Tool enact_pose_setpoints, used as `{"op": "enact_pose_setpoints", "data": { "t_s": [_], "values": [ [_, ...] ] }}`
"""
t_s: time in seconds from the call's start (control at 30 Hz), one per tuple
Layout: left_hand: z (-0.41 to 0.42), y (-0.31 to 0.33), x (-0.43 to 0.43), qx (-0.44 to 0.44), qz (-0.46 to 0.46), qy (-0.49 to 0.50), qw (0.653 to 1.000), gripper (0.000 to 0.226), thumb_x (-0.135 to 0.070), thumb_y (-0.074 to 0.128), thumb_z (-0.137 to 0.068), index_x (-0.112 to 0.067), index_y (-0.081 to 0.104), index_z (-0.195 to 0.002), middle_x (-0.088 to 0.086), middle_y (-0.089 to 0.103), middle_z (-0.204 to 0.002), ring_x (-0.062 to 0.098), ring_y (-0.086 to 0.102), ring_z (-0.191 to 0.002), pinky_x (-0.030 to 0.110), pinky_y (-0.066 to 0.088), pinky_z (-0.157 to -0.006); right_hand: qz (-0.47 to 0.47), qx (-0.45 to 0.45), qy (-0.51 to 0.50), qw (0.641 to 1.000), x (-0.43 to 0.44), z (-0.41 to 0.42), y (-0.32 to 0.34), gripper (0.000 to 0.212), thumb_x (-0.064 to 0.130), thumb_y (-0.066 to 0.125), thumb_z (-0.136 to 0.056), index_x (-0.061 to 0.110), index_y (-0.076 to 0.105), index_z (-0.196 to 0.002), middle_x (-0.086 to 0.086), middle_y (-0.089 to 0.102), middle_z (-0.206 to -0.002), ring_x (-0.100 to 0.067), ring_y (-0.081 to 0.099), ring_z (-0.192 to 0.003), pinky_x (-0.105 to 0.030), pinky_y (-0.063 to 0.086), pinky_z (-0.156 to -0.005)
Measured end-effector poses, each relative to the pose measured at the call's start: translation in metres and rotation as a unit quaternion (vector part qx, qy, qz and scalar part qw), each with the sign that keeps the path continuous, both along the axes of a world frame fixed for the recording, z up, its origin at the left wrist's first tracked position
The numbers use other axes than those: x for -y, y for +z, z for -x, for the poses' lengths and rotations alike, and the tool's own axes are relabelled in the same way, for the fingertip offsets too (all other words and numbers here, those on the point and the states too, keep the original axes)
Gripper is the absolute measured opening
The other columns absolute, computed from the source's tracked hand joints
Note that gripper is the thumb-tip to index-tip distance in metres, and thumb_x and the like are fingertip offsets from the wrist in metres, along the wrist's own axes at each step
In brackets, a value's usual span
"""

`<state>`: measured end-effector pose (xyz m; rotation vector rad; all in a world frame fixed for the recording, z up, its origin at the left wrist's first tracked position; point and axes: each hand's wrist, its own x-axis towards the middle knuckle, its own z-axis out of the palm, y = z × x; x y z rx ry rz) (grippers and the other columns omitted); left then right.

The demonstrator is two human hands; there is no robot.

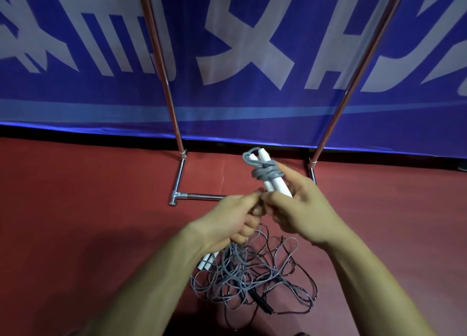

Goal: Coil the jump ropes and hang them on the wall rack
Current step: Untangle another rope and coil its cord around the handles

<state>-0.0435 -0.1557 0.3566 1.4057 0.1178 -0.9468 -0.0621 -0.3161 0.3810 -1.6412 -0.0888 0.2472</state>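
Observation:
My right hand (pixel 299 209) grips two white jump-rope handles (pixel 274 181) held side by side, with grey cord (pixel 265 171) wound around them near the top. My left hand (pixel 232 219) pinches the same grey cord just below the handles, fingertips meeting those of my right hand. Loose rope hangs from my left hand to a tangled pile of grey and dark ropes (pixel 252 277) on the red floor. Another pair of white handles (pixel 207 262) and a black handle (pixel 262 303) lie in that pile.
A metal rack frame stands ahead: two slanted poles (pixel 164 83) (pixel 353 83) and a low base bar (pixel 199 196) on the floor. A blue banner with white letters (pixel 240 45) hangs behind it. Red floor (pixel 75 196) spreads on both sides.

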Motion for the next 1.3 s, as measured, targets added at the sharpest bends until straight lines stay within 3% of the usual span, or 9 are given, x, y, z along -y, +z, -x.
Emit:
{"op": "enact_pose_setpoints", "data": {
  "t_s": [0.1,0.23,0.43,0.57,0.77,0.97,1.1,1.23,1.3],
  "values": [
    [0.006,-0.004,0.002,0.199,-0.173,-0.085,0.961,0.039,-0.048,0.039,-0.104,-0.028,0.046,-0.071,-0.013,0.042,-0.055,0.011,0.035,-0.049,0.030,0.030,-0.052,0.213,0.051,-0.048,0.974,0.010,-0.004,-0.013,0.053,0.005,0.058,-0.087,0.046,0.065,-0.119,-0.002,0.062,-0.061,-0.013,0.044,-0.046,-0.025,0.038,-0.045],
    [0.013,0.005,-0.006,0.429,-0.418,-0.196,0.777,0.034,-0.046,0.043,-0.102,-0.024,0.046,-0.075,-0.007,0.051,-0.068,0.021,0.053,-0.070,0.032,0.033,-0.064,0.337,0.025,0.005,0.941,0.013,0.001,-0.029,0.052,0.014,0.056,-0.087,0.043,0.060,-0.130,0.003,0.064,-0.064,-0.020,0.058,-0.056,-0.029,0.046,-0.052],
    [0.009,0.019,-0.014,0.579,-0.398,-0.199,0.683,0.030,-0.054,0.049,-0.098,-0.030,0.067,-0.099,-0.008,0.069,-0.101,0.018,0.064,-0.096,0.031,0.038,-0.075,0.437,0.025,0.077,0.896,-0.009,0.009,-0.044,0.035,0.032,0.049,-0.091,0.036,0.059,-0.125,-0.002,0.072,-0.101,-0.029,0.065,-0.089,-0.035,0.052,-0.073],
    [-0.007,0.005,-0.037,0.502,-0.276,-0.168,0.802,0.022,-0.052,0.074,-0.082,-0.031,0.069,-0.078,-0.016,0.058,-0.070,0.005,0.056,-0.069,0.030,0.045,-0.066,0.457,0.038,0.204,0.865,-0.013,0.013,-0.030,0.005,0.028,0.050,-0.096,0.027,0.055,-0.094,-0.001,0.059,-0.082,-0.029,0.054,-0.079,-0.037,0.045,-0.068],
    [-0.013,0.003,-0.059,0.170,0.011,-0.144,0.975,0.017,-0.021,0.085,-0.075,-0.014,0.070,-0.071,-0.003,0.066,-0.062,0.004,0.059,-0.053,0.015,0.045,-0.054,0.384,0.131,0.236,0.883,-0.025,0.023,-0.010,0.007,0.027,0.064,-0.084,0.028,0.061,-0.090,0.004,0.050,-0.058,-0.014,0.045,-0.053,-0.020,0.031,-0.048],
    [-0.018,0.003,-0.058,-0.022,0.192,-0.028,0.981,0.027,-0.035,0.093,-0.063,-0.018,0.072,-0.068,0.001,0.058,-0.058,0.005,0.046,-0.039,0.014,0.034,-0.034,0.171,0.057,0.140,0.974,-0.023,0.017,-0.008,0.030,0.006,0.068,-0.075,0.026,0.054,-0.093,0.002,0.056,-0.060,-0.011,0.040,-0.050,-0.030,0.032,-0.048],
    [-0.015,0.000,-0.033,-0.055,0.121,0.050,0.990,0.042,-0.018,0.044,-0.102,-0.016,0.062,-0.064,-0.006,0.034,-0.050,0.002,0.026,-0.037,0.014,0.018,-0.036,-0.041,0.009,0.087,0.995,-0.017,0.011,-0.006,0.073,-0.020,0.056,-0.084,0.034,0.046,-0.132,0.001,0.050,-0.059,-0.014,0.033,-0.046,-0.023,0.028,-0.042],
    [-0.002,-0.003,-0.007,0.098,-0.033,-0.010,0.995,0.038,-0.037,0.036,-0.108,-0.016,0.047,-0.078,-0.006,0.034,-0.054,0.012,0.032,-0.046,0.027,0.028,-0.047,-0.023,-0.003,-0.027,0.999,-0.005,0.000,-0.010,0.080,-0.009,0.051,-0.091,0.052,0.045,-0.142,0.002,0.052,-0.061,-0.016,0.036,-0.045,-0.023,0.031,-0.043],
    [0.003,-0.003,-0.007,0.270,-0.219,-0.127,0.929,0.039,-0.042,0.036,-0.107,-0.019,0.053,-0.081,-0.008,0.048,-0.061,0.013,0.044,-0.053,0.031,0.034,-0.054,0.147,0.021,-0.078,0.986,0.008,-0.004,-0.024,0.075,0.004,0.056,-0.091,0.056,0.041,-0.143,0.005,0.060,-0.064,-0.014,0.042,-0.049,-0.027,0.038,-0.047]
  ]
}}
